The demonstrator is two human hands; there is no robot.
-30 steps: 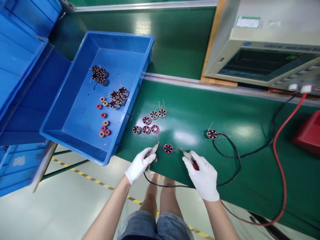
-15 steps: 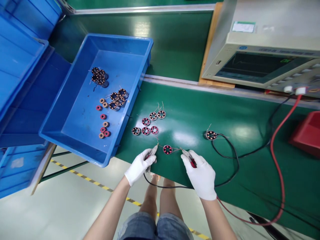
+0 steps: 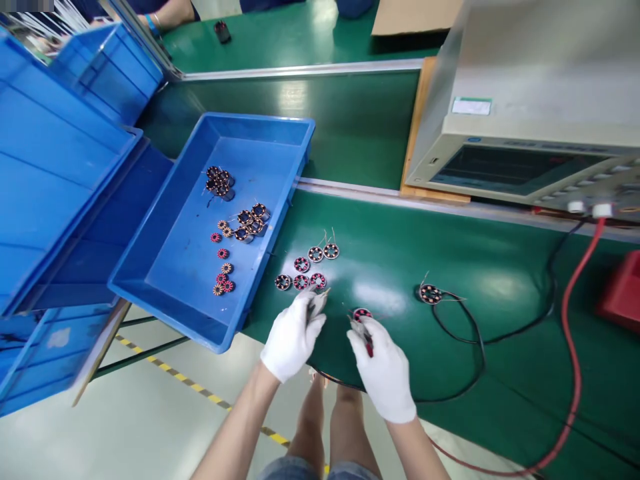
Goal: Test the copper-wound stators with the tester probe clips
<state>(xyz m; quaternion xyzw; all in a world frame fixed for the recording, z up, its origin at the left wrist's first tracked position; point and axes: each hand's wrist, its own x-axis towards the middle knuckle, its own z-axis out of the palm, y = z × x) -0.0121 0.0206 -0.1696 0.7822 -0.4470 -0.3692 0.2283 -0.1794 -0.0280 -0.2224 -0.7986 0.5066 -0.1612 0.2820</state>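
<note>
My white-gloved left hand (image 3: 293, 337) is closed around a metal test clip (image 3: 319, 301), its tip beside the nearest loose wound coil ring (image 3: 318, 280). In my gloved right hand (image 3: 386, 370) is another test clip (image 3: 361, 332) with a red grip. That clip's jaws lie at a pink-and-black wound coil ring (image 3: 363, 313), partly hidden by the hand; whether they touch its wire I cannot tell. Several similar rings (image 3: 301, 265) lie grouped just beyond my left hand, some with thin wire ends sticking up. One more coil ring (image 3: 430, 294) lies alone to the right.
A blue tray (image 3: 165, 300) on the left holds several wound cores. Stacked blue bins (image 3: 65, 173) stand beyond it. At right are a tester with a screen (image 3: 510, 170), a red cable (image 3: 575, 360), a black cable and a red box (image 3: 623, 293). Another person's arm (image 3: 173, 15) rests across the bench.
The view has tilted upward. My left clip has left the ring's wire and moved toward the grouped rings. My right hand has moved in over the ring. Green letters have gone from the screen.
</note>
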